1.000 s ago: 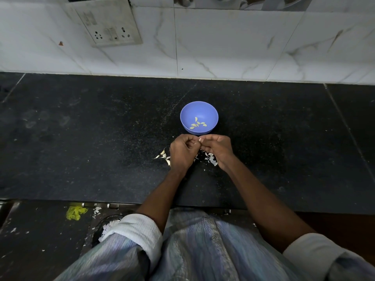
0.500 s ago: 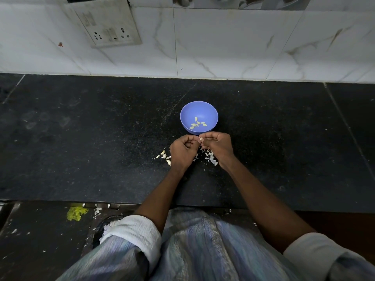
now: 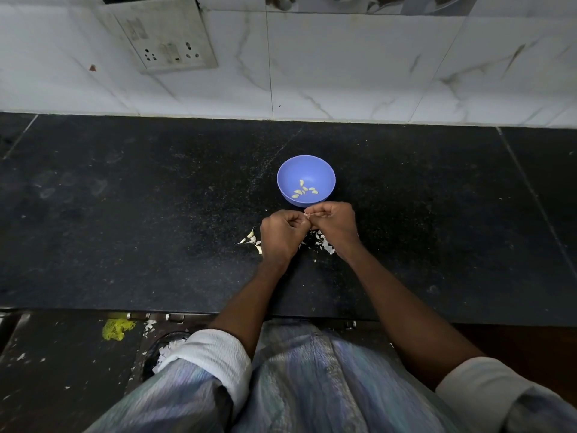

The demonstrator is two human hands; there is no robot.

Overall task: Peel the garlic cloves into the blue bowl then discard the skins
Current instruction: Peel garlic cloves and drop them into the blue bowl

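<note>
a: what had changed in the last second?

b: little. compared with the earlier frames, both hands had lifted slightly toward the blue bowl (image 3: 306,165), and a white fleck now showed between them. i judged it to be a garlic clove (image 3: 307,215) partly stripped, so peeling of this clove was under way, not finished.

a: from the left, what lay on the counter?

b: a few unpeeled cloves (image 3: 252,236) sat just left of the left hand. loose skins (image 3: 323,243) lay under and beside the right wrist, not yet discarded.

a: the hands' pose?

b: the left hand (image 3: 282,234) was curled into a fist, knuckles up, its fingertips closed on the clove. the right hand (image 3: 335,221) was likewise curled, thumb and forefinger pinching at the same clove. the two hands touched, just in front of the bowl.

a: and the bowl?

b: about five peeled cloves (image 3: 304,189) lay inside. more remained to peel.
</note>
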